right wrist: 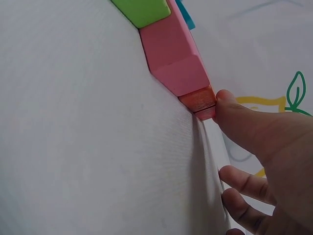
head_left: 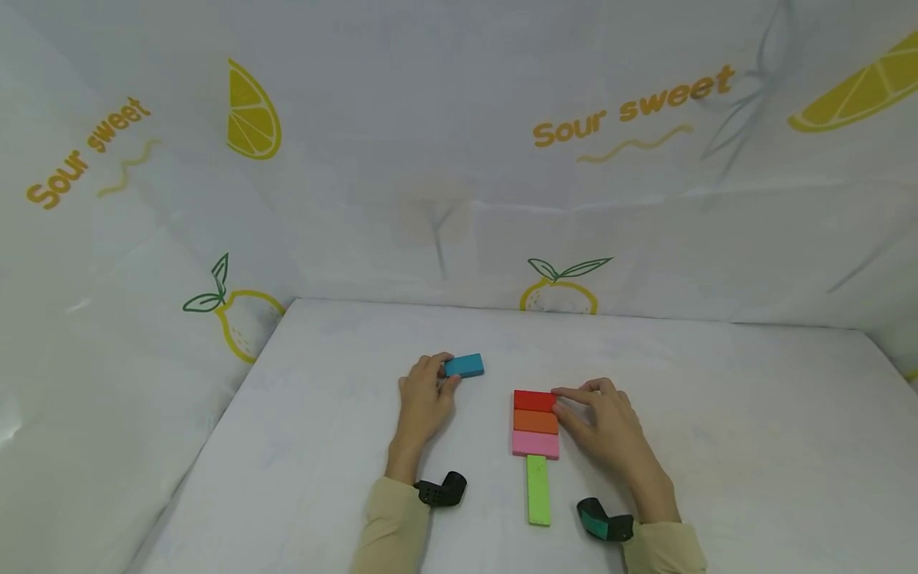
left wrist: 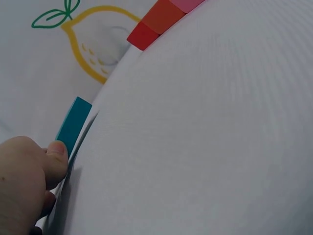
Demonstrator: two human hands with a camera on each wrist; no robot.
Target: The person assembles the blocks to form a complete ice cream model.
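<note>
My left hand pinches a blue rectangular block by its left end, toward the far side of the table. In the left wrist view, the thumb lies against the near end of this block. A red block, an orange block and a pink block lie flush in a stack-like row. Below the pink one, a light green block points lengthwise toward me. My right hand touches the right end of the red and orange blocks with thumb and index finger; the index tip is hidden in the right wrist view.
A white-covered table runs back to a pale curtain printed with lemons and lettering. Each wrist wears a black camera, one on the left and one on the right, low over the table.
</note>
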